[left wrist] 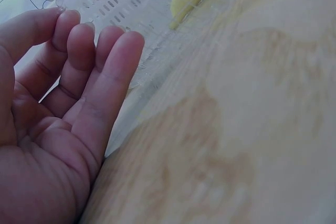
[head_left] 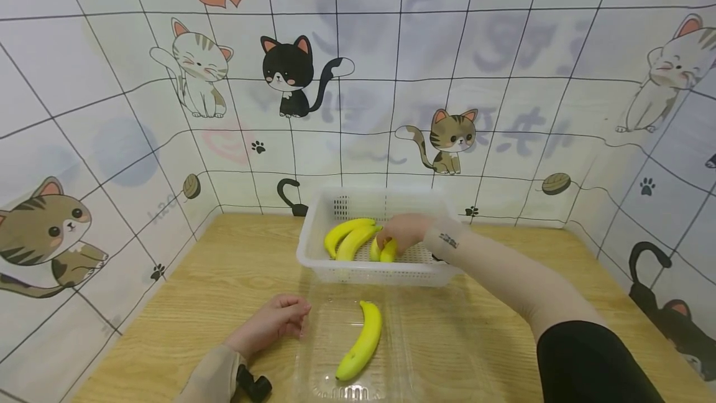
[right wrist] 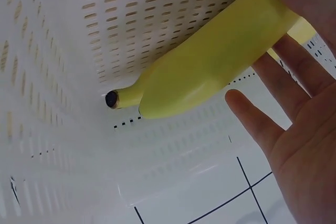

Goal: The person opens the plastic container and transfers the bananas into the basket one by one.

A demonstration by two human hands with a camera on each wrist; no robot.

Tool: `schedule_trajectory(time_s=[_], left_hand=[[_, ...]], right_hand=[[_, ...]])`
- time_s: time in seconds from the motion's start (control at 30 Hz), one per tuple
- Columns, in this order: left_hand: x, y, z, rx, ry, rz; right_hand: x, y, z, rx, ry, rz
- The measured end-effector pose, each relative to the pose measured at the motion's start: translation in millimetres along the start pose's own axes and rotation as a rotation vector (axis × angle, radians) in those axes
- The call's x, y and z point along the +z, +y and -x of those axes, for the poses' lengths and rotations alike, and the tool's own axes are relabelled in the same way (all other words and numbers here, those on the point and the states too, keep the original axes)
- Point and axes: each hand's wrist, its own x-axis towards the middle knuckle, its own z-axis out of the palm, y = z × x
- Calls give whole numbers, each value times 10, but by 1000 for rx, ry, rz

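My right hand (head_left: 408,230) reaches into a white perforated plastic basket (head_left: 386,273). In the right wrist view its thumb and fingers hold a yellow banana (right wrist: 210,59) from both sides; another banana's dark-tipped end (right wrist: 126,97) shows beside it. More bananas (head_left: 355,240) lie at the basket's left. Nearer me, a single banana (head_left: 363,344) lies in a clear plastic container (head_left: 324,353). At that container's left edge is my left hand (head_left: 278,321), fingers curled, the thumb and index tips pinching its transparent rim in the left wrist view.
Everything stands on a wooden tabletop (head_left: 235,260). A white sheet with grid lines and cartoon cats (head_left: 288,73) hangs behind and along both sides, close behind the basket. The clear container extends to the right, beneath my right forearm (head_left: 498,272).
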Motion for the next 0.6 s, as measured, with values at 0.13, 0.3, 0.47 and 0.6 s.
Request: schedule_trajectory(time_s=[0.13,0.3,0.47,0.6], left_hand=[[0,-3,8,4,-6,7],[12,-6,9,6,7,6],[13,-4,10,13,5,7],[7,-2,7,18,-8,5]], right_hand=[[32,-23,-42,-20,-8,22],[99,-36,-94,-40,19,35],[110,-64,-119,-36,35,39],[100,-68,-114,-41,27,48]])
